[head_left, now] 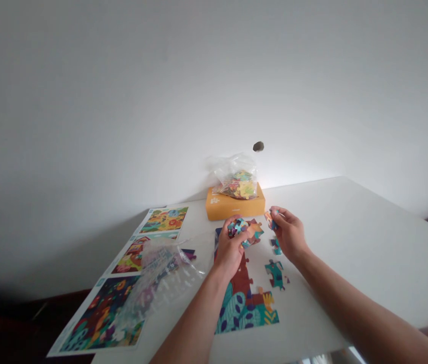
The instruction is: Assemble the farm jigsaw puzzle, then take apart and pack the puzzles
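My left hand is closed around a bunch of loose jigsaw pieces, held just above the table. My right hand pinches a single puzzle piece between its fingertips, close to the bunch. Below both hands lies a partly assembled jigsaw with teal leaves and a dark red patch. A small joined teal cluster sits apart to its right, and another teal piece lies under my right hand.
A white table stands against a white wall. An orange box at the back carries a clear bag of puzzle pieces. A printed picture sheet lies at the left, partly covered by a crumpled clear plastic bag.
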`<state>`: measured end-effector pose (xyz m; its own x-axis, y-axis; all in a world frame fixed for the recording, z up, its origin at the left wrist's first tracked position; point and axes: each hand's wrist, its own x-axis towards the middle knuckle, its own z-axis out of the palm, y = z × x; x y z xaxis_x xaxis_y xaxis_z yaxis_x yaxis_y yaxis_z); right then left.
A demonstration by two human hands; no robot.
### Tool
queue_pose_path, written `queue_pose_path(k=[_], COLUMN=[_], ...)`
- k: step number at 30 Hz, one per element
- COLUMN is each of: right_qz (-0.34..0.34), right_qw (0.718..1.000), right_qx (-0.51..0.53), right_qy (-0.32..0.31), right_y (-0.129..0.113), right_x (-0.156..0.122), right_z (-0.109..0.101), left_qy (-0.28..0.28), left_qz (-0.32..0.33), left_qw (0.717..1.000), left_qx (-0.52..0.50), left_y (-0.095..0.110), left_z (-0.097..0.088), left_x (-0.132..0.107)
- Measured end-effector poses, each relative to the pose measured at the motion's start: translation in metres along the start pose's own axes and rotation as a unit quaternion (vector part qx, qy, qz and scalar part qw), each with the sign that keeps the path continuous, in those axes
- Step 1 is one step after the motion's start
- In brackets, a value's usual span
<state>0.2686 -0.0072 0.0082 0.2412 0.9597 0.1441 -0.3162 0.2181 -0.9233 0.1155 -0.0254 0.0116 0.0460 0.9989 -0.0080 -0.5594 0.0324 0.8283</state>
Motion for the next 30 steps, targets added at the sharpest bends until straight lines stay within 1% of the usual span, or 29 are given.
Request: queue_pose_path(k=[2,4,6,8,9,10,12,13,14,15,17,19,22,24,26,28,30], right_qz=[-0.023,-0.067,-0.111,-0.130,-0.126,-0.112,-0.056,-0.025,-0.006,-0.001,-0.008,-0.005,0.019,0.016,0.013,0.018,0.022], right_qw=[0.997,0.980,0.950,0.912,0.888,0.855,0.762,0.724,0.699,0.687,0.678,0.671,0.654,0.645,0.635,0.630,0.639], right_qx=[-0.062,-0.164,-0.265,-0.364,-0.425,-0.496,-0.641,-0.683,-0.704,-0.707,-0.692,-0.685,-0.696,-0.702,-0.704,-0.703,-0.695], right_qy=[-0.045,-0.090,-0.125,-0.134,-0.126,-0.106,-0.074,-0.086,-0.123,-0.168,-0.248,-0.284,-0.295,-0.303,-0.318,-0.330,-0.328], right_y=[-0.001,-0.003,-0.006,-0.012,-0.015,-0.018,-0.024,-0.026,-0.029,-0.031,-0.034,-0.035,-0.034,-0.032,-0.028,-0.025,-0.023], right_x=[-0.005,-0.014,-0.021,-0.022,-0.020,-0.017,-0.007,-0.001,0.006,0.012,0.024,0.035,0.048,0.054,0.055,0.054,0.050], right_z=[0.004,0.010,0.012,0.004,-0.004,-0.014,-0.038,-0.049,-0.058,-0.065,-0.069,-0.064,-0.047,-0.034,-0.025,-0.021,-0.021], left_qy=[-0.027,-0.050,-0.055,-0.041,-0.030,-0.021,-0.006,-0.003,-0.001,0.001,0.005,0.006,-0.002,0.001,0.018,0.045,0.078], left_qz=[-0.022,-0.038,-0.043,-0.038,-0.035,-0.032,-0.028,-0.032,-0.037,-0.042,-0.046,-0.051,-0.061,-0.056,-0.039,-0.026,-0.027], left_qw=[0.999,0.998,0.997,0.998,0.999,0.999,0.999,0.999,0.999,0.998,0.998,0.998,0.997,0.997,0.998,0.998,0.996], left_qx=[-0.009,-0.017,-0.015,-0.008,-0.006,-0.008,-0.022,-0.031,-0.039,-0.043,-0.044,-0.045,-0.051,-0.052,-0.049,-0.044,-0.035], left_y=[0.000,0.000,0.000,0.001,0.002,0.004,0.006,0.007,0.007,0.007,0.006,0.006,0.009,0.013,0.016,0.017,0.015], left_z=[0.002,0.004,0.005,0.003,0.001,-0.001,-0.006,-0.007,-0.009,-0.010,-0.011,-0.013,-0.018,-0.022,-0.026,-0.030,-0.032], left_x=[-0.003,-0.006,-0.008,-0.006,-0.005,-0.003,0.001,0.003,0.004,0.005,0.005,0.006,0.009,0.012,0.015,0.017,0.019])
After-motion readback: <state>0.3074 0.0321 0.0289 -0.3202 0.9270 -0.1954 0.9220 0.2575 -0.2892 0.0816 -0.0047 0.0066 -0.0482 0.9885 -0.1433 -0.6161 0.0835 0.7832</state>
